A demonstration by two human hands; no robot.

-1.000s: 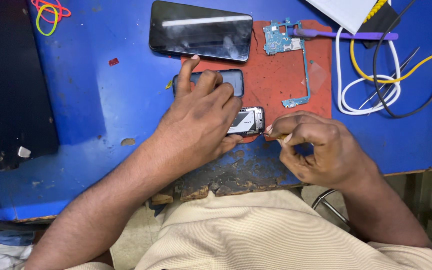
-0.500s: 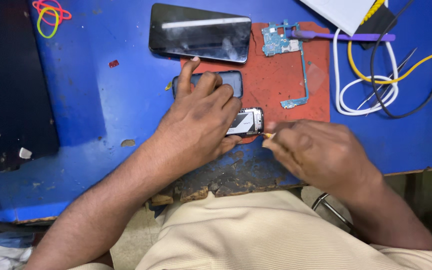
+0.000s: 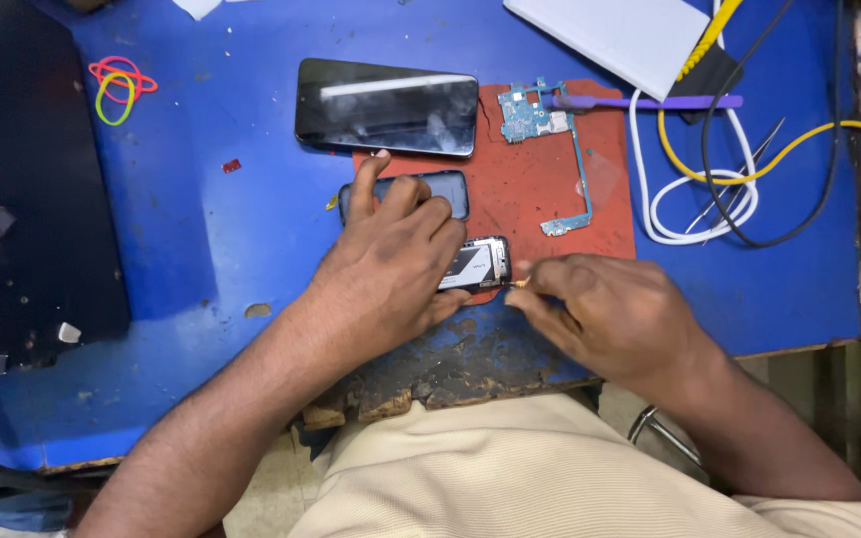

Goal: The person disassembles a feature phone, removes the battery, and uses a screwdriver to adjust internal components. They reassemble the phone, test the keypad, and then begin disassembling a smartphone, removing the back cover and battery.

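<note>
At frame centre the left hand [image 3: 396,264] presses flat on an opened phone [image 3: 477,264]; the right hand [image 3: 615,314] pinches a small tool [image 3: 520,284] at its edge; a circuit board [image 3: 540,120] lies above.

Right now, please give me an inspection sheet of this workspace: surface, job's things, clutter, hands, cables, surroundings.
Surface: blue table, worn at the near edge; red mat on it.
Job's things: opened phone under the left hand; thin tool pinched in the right hand, tip at the phone's edge.
Clutter: black phone, circuit board, rubber bands, purple stick, white box.
Hands: left grip presses the phone; right grip closed on the tool.
Cables: white cable, yellow cable, black cable, at the right.
Surroundings: black panel at the left.
</note>
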